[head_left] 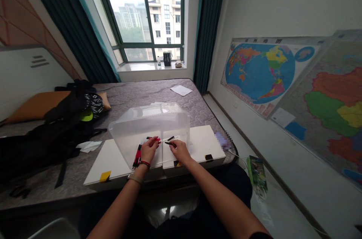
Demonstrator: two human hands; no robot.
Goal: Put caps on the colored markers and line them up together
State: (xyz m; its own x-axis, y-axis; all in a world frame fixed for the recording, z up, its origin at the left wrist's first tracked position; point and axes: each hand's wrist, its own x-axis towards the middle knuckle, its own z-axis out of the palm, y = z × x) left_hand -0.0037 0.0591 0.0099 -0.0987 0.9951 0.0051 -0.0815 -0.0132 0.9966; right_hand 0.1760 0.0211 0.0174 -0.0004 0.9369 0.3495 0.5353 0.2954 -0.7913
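My left hand (149, 150) is closed in a pinch on a red and black pen (149, 138), held over the clear plastic bin. My right hand (180, 151) pinches a small dark pen part (169, 143), its exact kind too small to tell. A thin whitish stick, perhaps a refill, runs between the two hands. Just above the right fingertips is another short black piece (171, 138). Several red and black pens (137, 155) lie in a bunch beside my left hand. The translucent bin (121, 129) rests on white flat boxes (98, 160), partly behind both hands.
A grey mattress (135, 94) carries the boxes, a sheet of paper (181, 90) and a crumpled tissue (89, 146). Black bags (65, 118) are piled at the left. A blurred-out device (223, 141) with a white cable lies by the right edge.
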